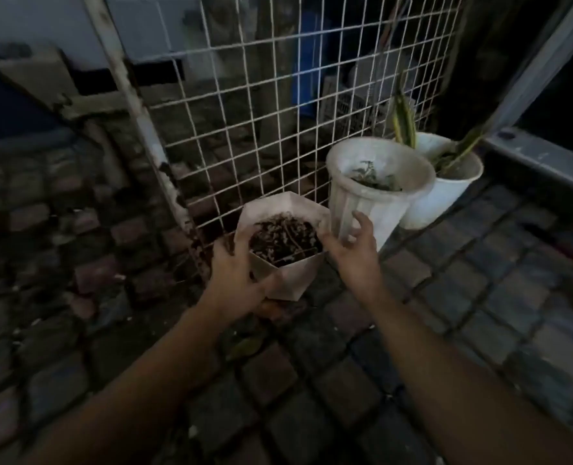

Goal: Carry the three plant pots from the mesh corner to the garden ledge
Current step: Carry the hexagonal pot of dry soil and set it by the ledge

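Three white plant pots stand on the paving against a wire mesh panel (278,95). Nearest is an angular faceted pot (291,280) filled with dark soil and dry roots. My left hand (234,273) grips its left wall, fingers over the rim. My right hand (352,250) hovers at its right side with fingers spread, holding nothing, just in front of a tall ribbed pot (382,209) with a small plant. Behind that sits a round pot (446,193) with striped long leaves.
Dark brick paving (379,364) covers the ground. A peeling white post (137,112) frames the mesh on the left. A grey metal frame (540,162) runs along the right. Low brickwork (43,213) lies to the left. The light is dim.
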Demonstrator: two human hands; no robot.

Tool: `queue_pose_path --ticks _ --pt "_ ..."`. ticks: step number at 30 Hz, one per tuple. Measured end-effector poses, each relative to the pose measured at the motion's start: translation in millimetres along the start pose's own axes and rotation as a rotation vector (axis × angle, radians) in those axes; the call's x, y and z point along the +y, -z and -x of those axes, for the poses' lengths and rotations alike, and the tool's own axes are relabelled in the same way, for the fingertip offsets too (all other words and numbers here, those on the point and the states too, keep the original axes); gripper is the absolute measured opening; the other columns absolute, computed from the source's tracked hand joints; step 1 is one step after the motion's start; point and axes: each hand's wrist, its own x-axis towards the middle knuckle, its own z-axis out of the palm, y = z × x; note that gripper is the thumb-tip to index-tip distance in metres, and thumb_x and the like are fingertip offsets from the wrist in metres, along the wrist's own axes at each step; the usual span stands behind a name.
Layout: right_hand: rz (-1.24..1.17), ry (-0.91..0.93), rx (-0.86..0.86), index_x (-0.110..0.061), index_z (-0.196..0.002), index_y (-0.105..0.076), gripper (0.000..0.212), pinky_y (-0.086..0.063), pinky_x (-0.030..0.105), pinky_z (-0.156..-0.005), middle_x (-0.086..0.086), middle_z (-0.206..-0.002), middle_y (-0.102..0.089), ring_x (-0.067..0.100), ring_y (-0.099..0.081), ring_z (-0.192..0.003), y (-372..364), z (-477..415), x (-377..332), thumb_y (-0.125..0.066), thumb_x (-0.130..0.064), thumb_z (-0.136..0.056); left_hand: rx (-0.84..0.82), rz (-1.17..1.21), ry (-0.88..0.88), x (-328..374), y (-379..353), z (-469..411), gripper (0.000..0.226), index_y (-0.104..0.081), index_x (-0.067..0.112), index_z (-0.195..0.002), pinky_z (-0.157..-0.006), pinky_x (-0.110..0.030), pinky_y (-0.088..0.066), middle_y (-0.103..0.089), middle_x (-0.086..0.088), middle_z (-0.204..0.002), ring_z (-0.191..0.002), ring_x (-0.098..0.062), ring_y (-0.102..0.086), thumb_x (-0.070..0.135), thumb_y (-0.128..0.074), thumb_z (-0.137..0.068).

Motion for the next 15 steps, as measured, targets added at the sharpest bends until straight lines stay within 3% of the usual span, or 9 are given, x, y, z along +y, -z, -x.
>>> queue_pose_path --ticks 2,5,10,13,15 --pt "-0.052 -0.005 -0.024 -0.019 -0.157 -0.027 0.086 -0.05 0.046 -0.109 0.005 -0.148 -0.051 0.027 -0.051 -0.138 -8 2 7 -0.077 -0.042 -0.091 0.03 0.12 -0.001 -10 -12 -1 0.073 -0.04 0.043 -0.14 -0.112 -0.035 -0.032 -0.03 -0.016 -0.155 -0.146 -0.028 -0.027 0.076 -0.056 -0.077" --pt "-0.004 0.033 -0.075 -0.016 -0.153 -0.033 0.071 -0.05 0.025 -0.09 -0.012 -0.118 -0.057 0.015 -0.057 -0.118 -13 4 15 -0.074 -0.026 -0.095 0.017 0.146 -0.022 -20 -29 -4 0.029 -0.046 0.047 -0.11 -0.107 -0.023 -0.027 -0.038 -0.016 -0.151 -0.149 -0.026 -0.024 0.053 -0.066 -0.09" --pt "-0.131 -0.102 0.007 -0.013 -0.145 -0.051 0.05 -0.051 0.049 -0.107 0.008 -0.133 -0.065 0.029 -0.063 -0.123 -25 13 5 -0.068 -0.015 -0.097 0.003 0.124 -0.009 -24 -18 -11 0.029 -0.049 0.05 -0.094 -0.111 -0.027 -0.03 -0.049 -0.017 -0.147 -0.15 -0.034 -0.025 0.031 -0.071 -0.094" --pt "-0.111 -0.057 0.108 -0.014 -0.132 -0.062 0.035 -0.048 0.027 -0.089 -0.001 -0.109 -0.068 0.021 -0.061 -0.107 -36 20 4 -0.065 -0.014 -0.097 0.043 0.117 -0.06 -24 -25 -8 0.025 -0.051 0.047 -0.099 -0.107 -0.024 -0.028 -0.053 -0.014 -0.144 -0.149 -0.031 -0.024 0.031 -0.07 -0.095" --pt "-0.103 -0.037 0.156 -0.016 -0.113 -0.063 0.019 -0.04 0.018 -0.074 -0.007 -0.091 -0.063 0.021 -0.06 -0.097 -42 25 5 -0.064 -0.008 -0.096 0.068 0.133 -0.076 -29 -30 1 0.02 -0.053 0.039 -0.104 -0.11 -0.031 -0.032 -0.056 -0.01 -0.139 -0.147 -0.026 -0.027 0.031 -0.069 -0.095"
